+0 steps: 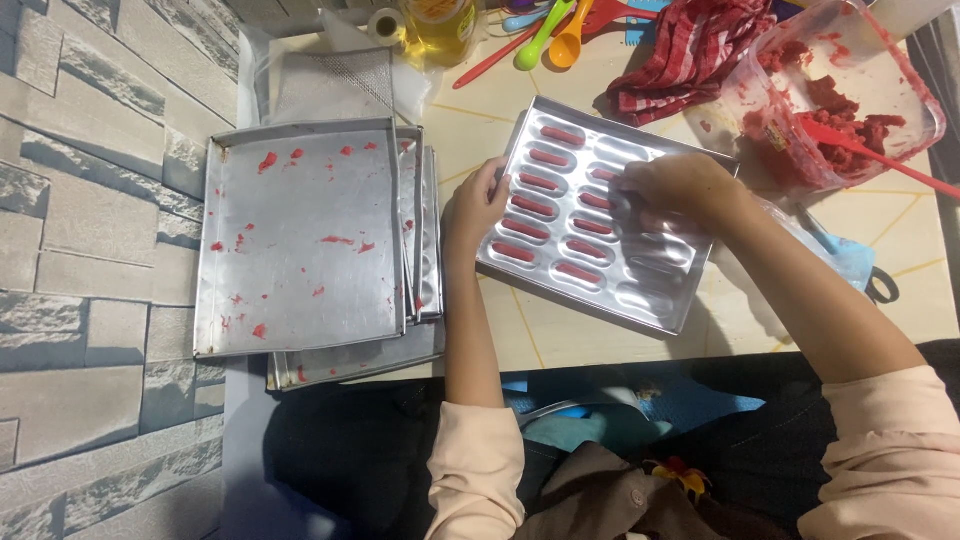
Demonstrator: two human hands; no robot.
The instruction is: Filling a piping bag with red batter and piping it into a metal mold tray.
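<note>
Our left hand [478, 203] grips the mould tray [655, 300] edge, steadying it, while our right hand [680, 187], fingers bunched, presses red paste [533, 206] into a cavity beneath.

The right hand [680, 188] hides its fingertips and several mould tray [600, 215] cavities.

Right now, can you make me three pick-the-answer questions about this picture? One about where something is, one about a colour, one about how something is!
1. Where is the left hand?
A. on the mould tray's left edge
B. in the plastic tub
C. on the checked cloth

2. What colour is the dough in the mould tray?
A. green
B. red
C. white

3. How are the mould tray's hollows?
A. all filled
B. all bare
C. some filled, some bare

Answers: 1 A, its fingers grip that rim. 2 B, red strips lie in the hollows. 3 C, the near-right hollows are bare, by the right hand.
</note>
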